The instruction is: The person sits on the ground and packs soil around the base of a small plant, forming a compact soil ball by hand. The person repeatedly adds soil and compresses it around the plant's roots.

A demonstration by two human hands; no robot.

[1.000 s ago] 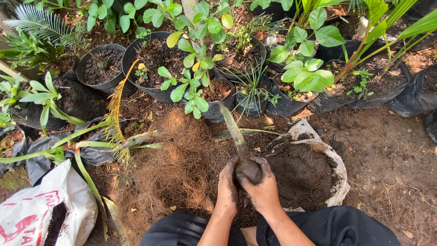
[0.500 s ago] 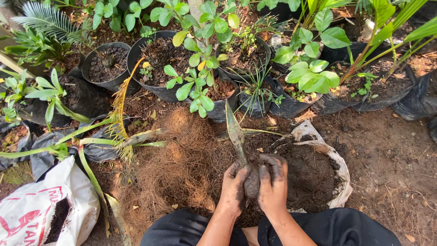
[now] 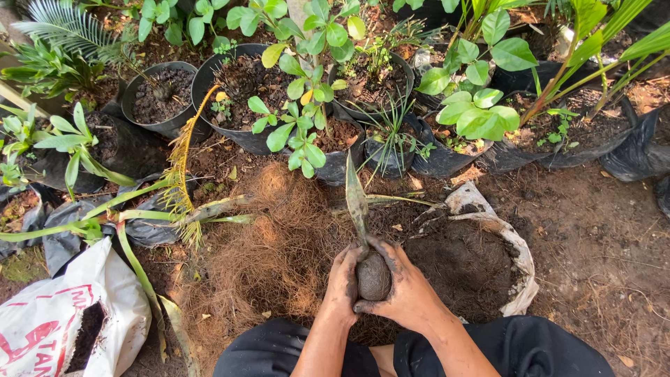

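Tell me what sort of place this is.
Most likely an outdoor garden or small plant nursery. Black pots and grow bags of leafy plants stand on bare earth, an open sack of dark soil lies on the ground, and both hands press a soil ball around a leaf cutting.

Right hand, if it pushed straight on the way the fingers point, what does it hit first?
The right hand points left, fingers wrapped on the soil ball of the leaf cutting, so it meets that first, then probably the left hand behind it.
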